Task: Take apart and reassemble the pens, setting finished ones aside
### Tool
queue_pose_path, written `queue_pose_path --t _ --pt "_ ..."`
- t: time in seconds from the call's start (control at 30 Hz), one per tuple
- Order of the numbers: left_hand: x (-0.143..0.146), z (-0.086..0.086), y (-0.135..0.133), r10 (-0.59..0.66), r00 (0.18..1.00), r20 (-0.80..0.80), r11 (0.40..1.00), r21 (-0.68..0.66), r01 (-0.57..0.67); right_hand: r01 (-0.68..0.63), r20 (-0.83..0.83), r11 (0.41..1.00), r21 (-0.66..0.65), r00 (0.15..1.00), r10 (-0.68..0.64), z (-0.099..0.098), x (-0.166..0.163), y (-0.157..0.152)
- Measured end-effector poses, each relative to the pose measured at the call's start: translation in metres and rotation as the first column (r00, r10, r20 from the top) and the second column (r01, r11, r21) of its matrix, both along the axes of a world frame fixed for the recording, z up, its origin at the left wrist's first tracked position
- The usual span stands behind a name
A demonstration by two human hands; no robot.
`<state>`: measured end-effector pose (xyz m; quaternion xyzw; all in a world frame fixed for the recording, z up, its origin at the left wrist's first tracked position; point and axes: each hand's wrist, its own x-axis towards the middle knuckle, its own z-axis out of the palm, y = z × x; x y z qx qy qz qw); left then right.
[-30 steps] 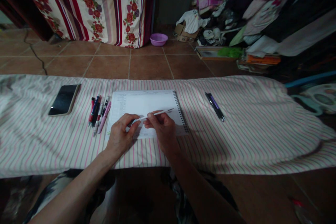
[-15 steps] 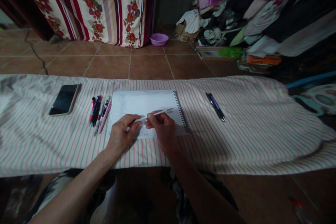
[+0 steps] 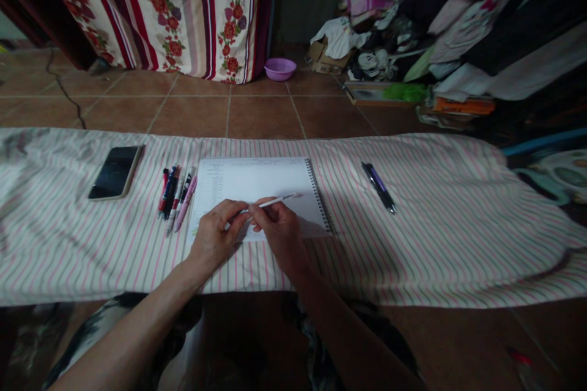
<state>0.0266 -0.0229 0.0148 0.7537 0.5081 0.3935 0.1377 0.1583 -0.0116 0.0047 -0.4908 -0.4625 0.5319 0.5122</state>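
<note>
A slim white pen [image 3: 276,200] is held at a slant over the notebook, its thin end pointing up and to the right. My left hand [image 3: 216,229] pinches the pen's near end, which is mostly hidden by the fingers. Close beside it, my right hand [image 3: 283,233] has thumb and fingers closed around the middle of the barrel. Beneath both hands lies an open spiral notebook [image 3: 257,177], its wire binding on the right and small print down the left side of the page.
Several pens [image 3: 177,195] lie bunched left of the notebook, with a phone [image 3: 115,172] farther left. Two more pens [image 3: 379,187] lie to the right. A striped cloth [image 3: 449,220] covers the low surface. Beyond it, a purple basin [image 3: 280,68] and piled clothes [image 3: 339,36] are on the floor.
My right hand has shifted slightly left along with the pen, closer to my left hand. Less of the pen's near end shows between the hands. The view has moved a little.
</note>
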Motion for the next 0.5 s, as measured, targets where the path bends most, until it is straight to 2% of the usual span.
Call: queue_pose_path --t 0.13,0.33,0.5 --pt "0.0004 0.0002 0.0002 -0.003 1.000 -0.015 1.000 -0.011 0.003 -0.002 -0.068 1.000 0.005 0.998 0.002 0.0015 -0.0029 0.0002" --pt "-0.0026 -0.0030 0.0022 0.031 0.999 0.023 0.999 -0.028 -0.031 -0.035 -0.124 0.997 -0.064 0.992 0.027 0.0055 -0.0010 0.0030" --pt "-0.0045 -0.0054 0.0017 0.056 0.998 0.022 0.997 -0.062 -0.054 0.080 -0.135 0.996 -0.028 0.987 -0.083 0.0075 0.0060 0.0042"
